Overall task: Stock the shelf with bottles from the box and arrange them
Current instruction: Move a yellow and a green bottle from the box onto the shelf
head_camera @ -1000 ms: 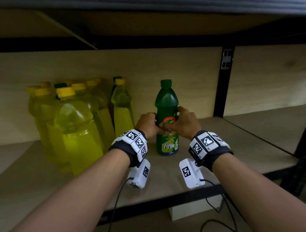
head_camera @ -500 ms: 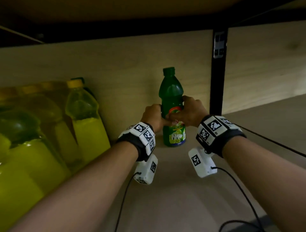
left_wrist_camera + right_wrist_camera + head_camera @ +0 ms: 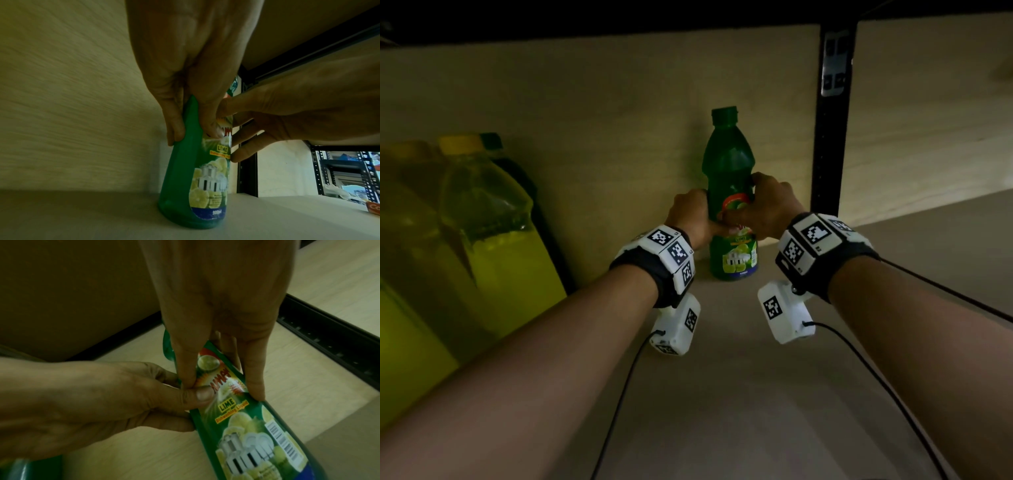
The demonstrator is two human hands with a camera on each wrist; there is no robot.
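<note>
Green lime dishwashing liquid bottle (image 3: 185,186) upright on shelf (image 3: 82,216), frame center; left hand (image 3: 191,65) grips its middle from above, right hand (image 3: 298,113) from the right.

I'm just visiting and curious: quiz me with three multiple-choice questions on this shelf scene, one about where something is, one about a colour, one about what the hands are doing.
1. Where does the green bottle stand?
A. on the shelf board, near the back panel
B. inside a box
C. on the floor

2. What colour are the big bottles to the left?
A. red
B. yellow
C. blue

3. How is the green bottle handled?
A. by no hand
B. by one hand only
C. gripped by the left hand and right hand

Answers:
1 A, its base sits on the board by the panel.
2 B, their liquid and caps look yellow.
3 C, both hands' fingers wrap its middle.
</note>
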